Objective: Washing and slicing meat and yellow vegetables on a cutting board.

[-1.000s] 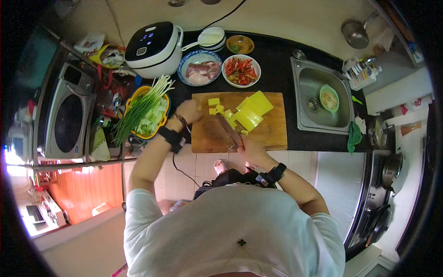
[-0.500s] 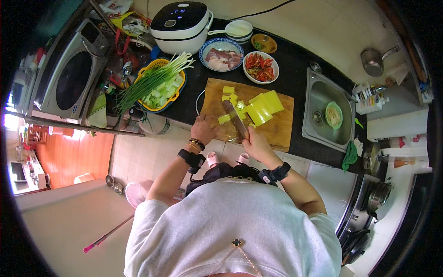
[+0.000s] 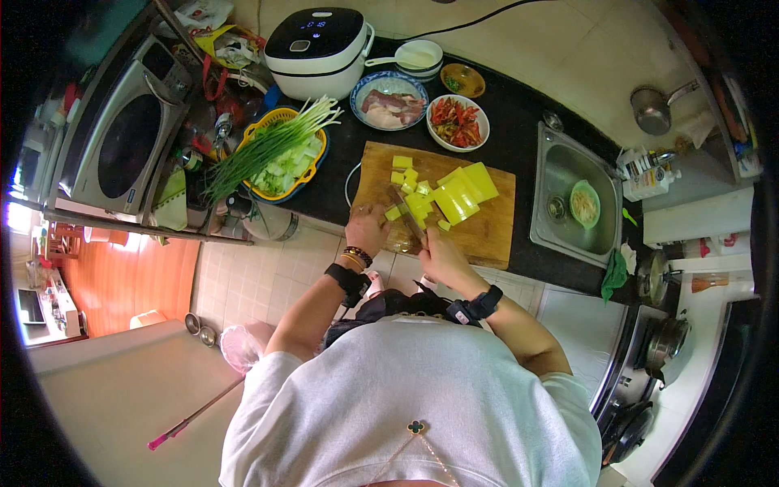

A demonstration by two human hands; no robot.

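Note:
My right hand [image 3: 443,258] grips a kitchen knife [image 3: 408,213], its blade slanting up and left over the wooden cutting board [image 3: 493,235]. Beside the blade, my left hand [image 3: 367,230] has its fingers bent against a small yellow piece [image 3: 393,213]; the fingertips are partly hard to make out. Smooth, glossy yellow slabs [image 3: 461,196] of a jelly-like food lie right of the blade. Several cut yellow cubes [image 3: 402,162] are scattered at the board's upper middle, and one small bit [image 3: 444,225] rests close to my right hand.
Behind the board stand a plate of raw meat [image 3: 391,107], a bowl of cut red peppers [image 3: 456,122] and a rice cooker [image 3: 316,50]. A yellow basket [image 3: 312,169] of greens and scallions is at left. To the right is a steel sink [image 3: 596,240] with a green bowl [image 3: 585,203].
My left hand has moved right, closer to the blade and the yellow piece. My right hand and the knife have shifted slightly left and down.

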